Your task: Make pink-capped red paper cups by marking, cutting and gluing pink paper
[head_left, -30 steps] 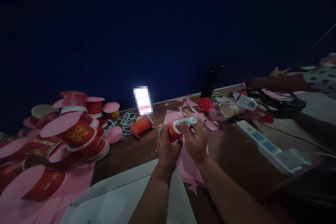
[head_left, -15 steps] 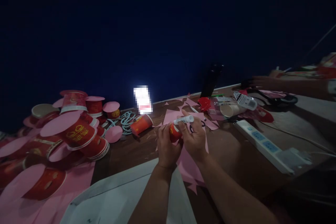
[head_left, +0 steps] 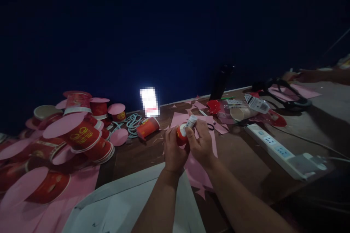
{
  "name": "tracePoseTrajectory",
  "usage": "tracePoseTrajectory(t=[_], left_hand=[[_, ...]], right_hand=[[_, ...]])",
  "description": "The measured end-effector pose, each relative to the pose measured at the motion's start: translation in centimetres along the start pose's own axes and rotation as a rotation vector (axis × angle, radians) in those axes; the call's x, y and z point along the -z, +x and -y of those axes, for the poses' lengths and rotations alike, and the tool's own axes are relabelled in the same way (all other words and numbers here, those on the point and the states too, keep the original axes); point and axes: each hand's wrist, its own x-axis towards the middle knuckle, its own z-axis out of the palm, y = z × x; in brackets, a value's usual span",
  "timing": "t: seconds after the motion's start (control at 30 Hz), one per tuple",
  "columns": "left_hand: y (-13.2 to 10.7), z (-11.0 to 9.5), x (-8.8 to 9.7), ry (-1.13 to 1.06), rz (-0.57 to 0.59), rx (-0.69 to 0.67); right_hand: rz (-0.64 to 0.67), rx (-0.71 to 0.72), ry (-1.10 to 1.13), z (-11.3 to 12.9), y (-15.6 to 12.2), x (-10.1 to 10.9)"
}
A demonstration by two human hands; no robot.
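My left hand (head_left: pixel 173 153) is wrapped round a small red paper cup (head_left: pixel 179 139), its pale round end turned up. Between the fingers of my right hand (head_left: pixel 202 145) is a white glue stick (head_left: pixel 191 120), tilted with its lower end against that pale face. Fingers hide the exact contact. Pink paper (head_left: pixel 179 117) with cut-out edges lies beneath and behind both hands. A black loop, perhaps a scissors handle (head_left: pixel 211 127), shows just beyond my right hand. Left of my hands a red paper cup (head_left: pixel 148 128) rests on its side.
Red cups with pink discs (head_left: pixel 84 134) are heaped at left. A blue-grey cable (head_left: pixel 132 125), lit phone (head_left: pixel 149 102) and dark upright object (head_left: pixel 220 83) stand behind. Rightward are plastic packaging (head_left: pixel 257 103), a power strip (head_left: pixel 269 145) and another person's hand (head_left: pixel 303 76).
My right hand has turned the glue stick from nearly level to steeply tilted, its end now at the cup's pale face. At far right the other person's arm has drawn back.
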Motion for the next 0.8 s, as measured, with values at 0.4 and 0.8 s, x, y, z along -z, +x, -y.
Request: tracePoseTrajectory(t=[0.4,0.8], left_hand=[[0.00,0.31,-0.11,0.024,-0.045,0.020],[0.07,0.22,0.03,0.039,-0.067,0.043]], right_hand=[[-0.133,0.011,0.040,0.38,-0.25,0.17],[-0.152,0.040,-0.005,0.09,-0.26,-0.10]])
